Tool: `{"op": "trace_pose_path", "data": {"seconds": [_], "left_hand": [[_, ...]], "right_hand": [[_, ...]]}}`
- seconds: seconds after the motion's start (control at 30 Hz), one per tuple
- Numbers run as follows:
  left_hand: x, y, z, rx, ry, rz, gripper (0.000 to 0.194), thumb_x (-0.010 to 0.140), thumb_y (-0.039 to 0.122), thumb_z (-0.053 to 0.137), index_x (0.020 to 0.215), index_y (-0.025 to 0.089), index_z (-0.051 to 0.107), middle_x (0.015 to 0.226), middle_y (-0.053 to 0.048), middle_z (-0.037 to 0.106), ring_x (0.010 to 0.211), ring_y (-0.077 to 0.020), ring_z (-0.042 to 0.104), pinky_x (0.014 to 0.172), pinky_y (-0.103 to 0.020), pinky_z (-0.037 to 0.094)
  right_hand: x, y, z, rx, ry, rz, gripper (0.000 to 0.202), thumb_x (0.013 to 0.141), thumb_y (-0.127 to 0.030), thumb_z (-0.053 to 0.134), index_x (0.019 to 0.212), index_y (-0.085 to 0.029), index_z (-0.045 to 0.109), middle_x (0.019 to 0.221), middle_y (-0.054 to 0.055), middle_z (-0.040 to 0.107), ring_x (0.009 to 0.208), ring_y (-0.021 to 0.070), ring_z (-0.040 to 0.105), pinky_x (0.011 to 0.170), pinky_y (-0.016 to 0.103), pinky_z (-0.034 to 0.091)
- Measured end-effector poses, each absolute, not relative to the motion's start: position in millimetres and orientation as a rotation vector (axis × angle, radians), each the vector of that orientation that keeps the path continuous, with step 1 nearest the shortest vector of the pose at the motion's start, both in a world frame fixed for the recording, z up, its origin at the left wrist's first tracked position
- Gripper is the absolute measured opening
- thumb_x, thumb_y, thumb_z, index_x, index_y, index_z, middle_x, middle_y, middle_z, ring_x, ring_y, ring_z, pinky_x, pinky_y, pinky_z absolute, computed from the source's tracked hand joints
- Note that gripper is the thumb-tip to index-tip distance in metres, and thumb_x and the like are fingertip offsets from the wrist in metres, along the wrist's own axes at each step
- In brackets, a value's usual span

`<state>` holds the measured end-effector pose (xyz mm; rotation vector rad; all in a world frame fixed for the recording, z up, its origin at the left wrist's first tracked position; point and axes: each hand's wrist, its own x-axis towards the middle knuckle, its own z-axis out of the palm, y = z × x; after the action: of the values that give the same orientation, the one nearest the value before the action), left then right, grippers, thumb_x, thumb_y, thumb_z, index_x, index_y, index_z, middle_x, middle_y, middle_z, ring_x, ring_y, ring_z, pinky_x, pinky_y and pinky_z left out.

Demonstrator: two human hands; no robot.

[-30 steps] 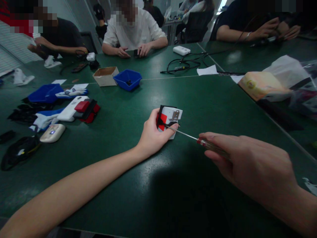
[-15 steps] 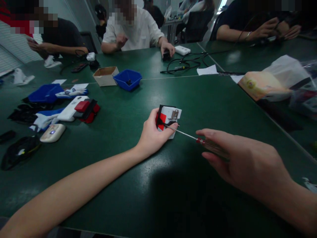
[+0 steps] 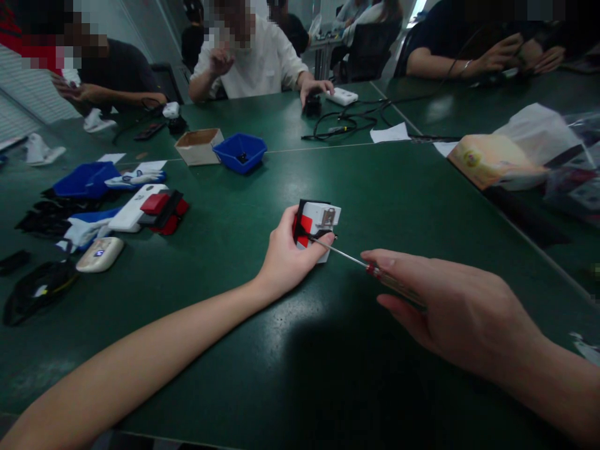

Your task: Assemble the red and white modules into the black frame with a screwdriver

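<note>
The left hand (image 3: 293, 247) holds a small block (image 3: 322, 214) of white, red and black above the near part of the green table (image 3: 389, 194), about in the middle of the view. Its grip is narrow: the thumb presses on the near side, and the other fingers go behind the block, where they are mostly hidden. On the white face there is a metal piece (image 3: 329, 217).

The right hand (image 3: 464, 306) holds a screwdriver (image 3: 345, 255). The handle lies between thumb and forefinger, and its end is hidden in the palm. The thumb tip stands a little apart from the handle, so one cannot tell how firm this hold is. The shaft points to the left and passes the left thumb; its tip is at the black part of the block, but whether it sits in a screw is too small to tell.

Farther on the table, a blue tray (image 3: 234, 164) with small dark pieces stands beside an open box (image 3: 199, 155). To the left lie a white device (image 3: 134, 211), a red and black object (image 3: 164, 211) and a beige case (image 3: 100, 254). Opposite, a person in a white shirt (image 3: 267, 59) has one hand on a black object (image 3: 312, 106).
</note>
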<state>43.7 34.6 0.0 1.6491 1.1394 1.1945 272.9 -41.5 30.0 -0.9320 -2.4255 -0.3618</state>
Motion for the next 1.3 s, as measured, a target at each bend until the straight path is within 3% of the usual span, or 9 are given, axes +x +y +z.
{"op": "trace_pose_path", "data": {"seconds": [0.13, 0.33, 0.4, 0.5, 0.57, 0.8, 0.9, 1.07, 1.3], "left_hand": [[44, 35, 0, 1.648, 1.161, 1.191, 0.041, 0.08, 0.033, 0.078, 0.112, 0.018, 0.057, 0.104, -0.006, 0.073, 0.089, -0.0195, 0.066, 0.084, -0.032, 0.053], [45, 34, 2, 1.645, 1.131, 1.19, 0.042, 0.08, 0.032, 0.078, 0.113, 0.018, 0.057, 0.107, -0.007, 0.073, 0.09, -0.0187, 0.066, 0.086, -0.031, 0.052], [45, 34, 2, 1.643, 1.133, 1.191, 0.041, 0.081, 0.032, 0.078, 0.113, 0.018, 0.057, 0.106, -0.006, 0.073, 0.09, -0.0189, 0.066, 0.085, -0.031, 0.052], [45, 34, 1, 1.641, 1.144, 1.181, 0.041, 0.081, 0.032, 0.078, 0.114, 0.018, 0.057, 0.104, -0.006, 0.073, 0.09, -0.0194, 0.067, 0.085, -0.032, 0.053], [45, 34, 1, 1.636, 1.141, 1.178, 0.042, 0.081, 0.032, 0.078, 0.114, 0.018, 0.056, 0.104, -0.006, 0.074, 0.089, -0.0198, 0.067, 0.085, -0.032, 0.054], [45, 35, 1, 1.633, 1.123, 1.173, 0.043, 0.08, 0.032, 0.079, 0.115, 0.019, 0.056, 0.107, -0.007, 0.074, 0.093, -0.0208, 0.068, 0.087, -0.033, 0.054], [44, 36, 0, 1.631, 1.131, 1.174, 0.04, 0.081, 0.034, 0.077, 0.113, 0.019, 0.057, 0.105, -0.007, 0.073, 0.091, -0.0205, 0.068, 0.086, -0.033, 0.054], [44, 36, 0, 1.625, 1.131, 1.179, 0.04, 0.082, 0.034, 0.077, 0.113, 0.018, 0.057, 0.105, -0.006, 0.072, 0.09, -0.0198, 0.067, 0.085, -0.032, 0.053], [43, 37, -1, 1.628, 1.101, 1.155, 0.041, 0.081, 0.034, 0.078, 0.114, 0.019, 0.057, 0.107, -0.007, 0.074, 0.093, -0.0206, 0.068, 0.088, -0.033, 0.054]], "right_hand": [[273, -42, 28, -0.872, -2.475, -0.347, 0.024, 0.104, -0.018, 0.048, 0.124, -0.016, 0.061, 0.119, 0.01, 0.078, 0.087, 0.0185, 0.075, 0.075, 0.031, 0.055], [272, -39, 35, -1.046, -2.377, -0.432, 0.025, 0.11, -0.034, 0.044, 0.108, -0.016, 0.062, 0.081, 0.003, 0.075, 0.062, 0.0148, 0.07, 0.059, 0.028, 0.05], [272, -36, 32, -1.01, -2.394, -0.393, 0.026, 0.11, -0.034, 0.041, 0.11, -0.017, 0.061, 0.089, 0.006, 0.077, 0.067, 0.0162, 0.072, 0.059, 0.029, 0.051], [274, -36, 23, -0.865, -2.445, -0.301, 0.021, 0.105, -0.022, 0.045, 0.121, -0.018, 0.059, 0.119, 0.011, 0.077, 0.096, 0.0209, 0.076, 0.073, 0.031, 0.057], [277, -38, 19, -0.849, -2.493, -0.27, 0.025, 0.102, -0.017, 0.047, 0.124, -0.02, 0.059, 0.126, 0.01, 0.075, 0.104, 0.0227, 0.075, 0.08, 0.033, 0.058], [273, -40, 27, -1.032, -2.355, -0.285, 0.014, 0.103, -0.025, 0.054, 0.113, -0.02, 0.064, 0.092, 0.005, 0.079, 0.074, 0.0191, 0.075, 0.067, 0.028, 0.056], [267, -37, 27, -1.055, -2.357, -0.251, 0.018, 0.105, -0.025, 0.047, 0.106, -0.02, 0.064, 0.093, 0.006, 0.079, 0.071, 0.0188, 0.075, 0.06, 0.028, 0.054], [268, -40, 20, -0.967, -2.415, -0.241, 0.021, 0.102, -0.018, 0.05, 0.117, -0.019, 0.063, 0.108, 0.007, 0.08, 0.087, 0.0194, 0.077, 0.076, 0.028, 0.058], [274, -38, 33, -0.938, -2.281, -0.27, 0.013, 0.101, -0.019, 0.05, 0.107, -0.023, 0.06, 0.091, 0.004, 0.081, 0.071, 0.02, 0.077, 0.059, 0.03, 0.057]]}}
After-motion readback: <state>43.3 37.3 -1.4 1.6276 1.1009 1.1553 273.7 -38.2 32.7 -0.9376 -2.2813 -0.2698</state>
